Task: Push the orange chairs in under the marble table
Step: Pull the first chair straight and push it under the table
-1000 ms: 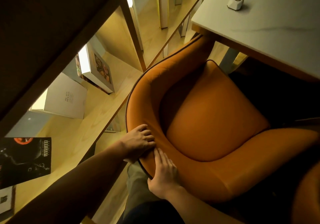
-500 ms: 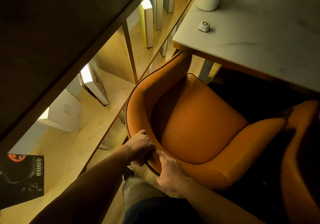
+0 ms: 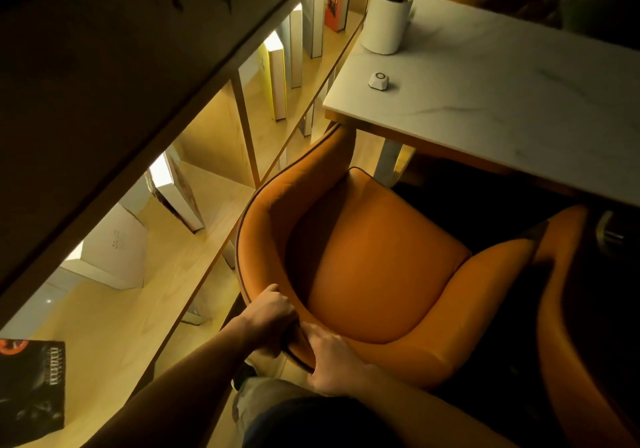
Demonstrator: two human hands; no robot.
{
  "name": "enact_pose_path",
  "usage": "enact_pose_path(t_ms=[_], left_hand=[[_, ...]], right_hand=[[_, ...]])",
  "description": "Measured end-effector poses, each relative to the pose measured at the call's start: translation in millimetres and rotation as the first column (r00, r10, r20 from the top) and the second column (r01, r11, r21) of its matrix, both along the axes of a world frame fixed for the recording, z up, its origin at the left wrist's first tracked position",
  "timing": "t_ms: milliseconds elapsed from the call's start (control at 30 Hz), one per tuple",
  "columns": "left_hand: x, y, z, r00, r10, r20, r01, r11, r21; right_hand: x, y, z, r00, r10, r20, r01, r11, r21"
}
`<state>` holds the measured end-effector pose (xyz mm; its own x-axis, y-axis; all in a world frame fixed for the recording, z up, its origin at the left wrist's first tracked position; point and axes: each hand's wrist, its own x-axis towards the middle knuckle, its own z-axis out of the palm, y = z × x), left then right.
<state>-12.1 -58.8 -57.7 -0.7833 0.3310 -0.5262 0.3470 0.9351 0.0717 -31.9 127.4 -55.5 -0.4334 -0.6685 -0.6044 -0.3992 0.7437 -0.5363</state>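
An orange tub chair stands below me, its left arm tip just under the corner of the white marble table. My left hand is curled over the top rim of the chair's backrest. My right hand grips the same rim right beside it, fingers on the inner side. A second orange chair stands at the right, touching the first chair's right arm; most of it is in shadow.
A lit wooden bookshelf with upright books runs close along the chair's left side. On the table stand a white cylinder and a small white puck. A table leg stands near the seat's front corner. My legs are below.
Both hands went from resting flat on the backrest rim to gripping it. The chair and table have shifted away from me in view, and more tabletop and the second chair show.
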Motion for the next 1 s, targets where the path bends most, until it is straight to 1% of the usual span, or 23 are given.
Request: enact_pose_path(t_ms=[233,333,400,467,533,600,667,733,800,833,1000], left_hand=[[-1,1,-5,0.999,0.017,0.035,-0.018,1.000,0.019],[-4,-7,-12,0.998,0.011,0.068,-0.017,0.996,0.084],[-5,-13,-16,0.998,-0.027,0.060,0.018,0.991,0.136],[-10,-23,-8,0.994,-0.094,0.064,0.083,0.985,0.154],[-21,-38,10,0.986,-0.127,0.108,0.114,0.987,0.114],[-33,-58,18,0.993,-0.093,0.079,0.092,0.996,0.016],[-40,-72,16,0.999,-0.029,0.043,0.029,0.999,-0.017],[-37,-78,6,0.999,0.035,-0.011,-0.034,0.998,0.054],[-30,-76,-6,0.991,0.079,-0.106,-0.063,0.986,0.151],[-28,-73,-5,0.987,0.100,-0.127,-0.078,0.982,0.171],[-27,-65,4,0.982,0.176,-0.072,-0.164,0.975,0.150]], right_hand=[[-6,1,-9,0.998,0.053,0.044,-0.055,0.998,0.042],[-7,-4,-11,0.997,0.061,0.046,-0.065,0.994,0.092],[-9,-7,-11,0.996,0.050,0.067,-0.059,0.989,0.136],[-12,-8,-7,0.996,0.047,0.080,-0.059,0.985,0.160],[-13,-8,-4,0.995,0.053,0.080,-0.066,0.982,0.176],[-12,-8,-3,0.995,0.027,0.097,-0.045,0.982,0.185],[-13,-10,-1,0.994,0.006,0.113,-0.029,0.978,0.206],[-14,-11,2,0.992,-0.017,0.124,-0.010,0.977,0.214],[-15,-10,6,0.990,-0.016,0.142,-0.013,0.979,0.203],[-15,-10,7,0.989,-0.009,0.144,-0.019,0.981,0.195],[-9,-5,9,0.993,0.001,0.118,-0.020,0.987,0.159]])
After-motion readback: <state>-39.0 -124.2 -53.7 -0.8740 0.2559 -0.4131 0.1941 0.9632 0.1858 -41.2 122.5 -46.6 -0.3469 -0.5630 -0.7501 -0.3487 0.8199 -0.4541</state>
